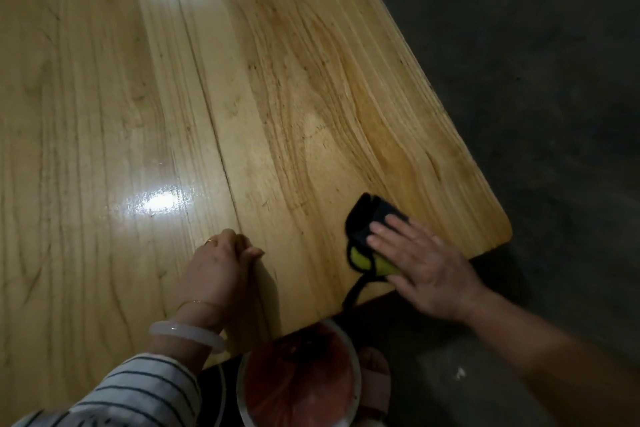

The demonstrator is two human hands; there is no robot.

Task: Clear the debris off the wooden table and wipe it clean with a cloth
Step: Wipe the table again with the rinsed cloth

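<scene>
The wooden table (207, 97) fills most of the view, its planks glossy with a bright light reflection at the centre left. A dark blue and yellow-green cloth (370, 236) with a black strap lies near the table's near right corner. My right hand (415, 263) presses flat on the cloth with straight fingers. My left hand (221, 263) rests on the table near the front edge, fingers loosely curled, nothing visible in it. No loose debris shows on the wood.
A round bin with a reddish liner (298, 381) stands on the floor just below the table's front edge. A foot in a sandal (375, 374) is beside it. Dark concrete floor (536, 80) lies to the right.
</scene>
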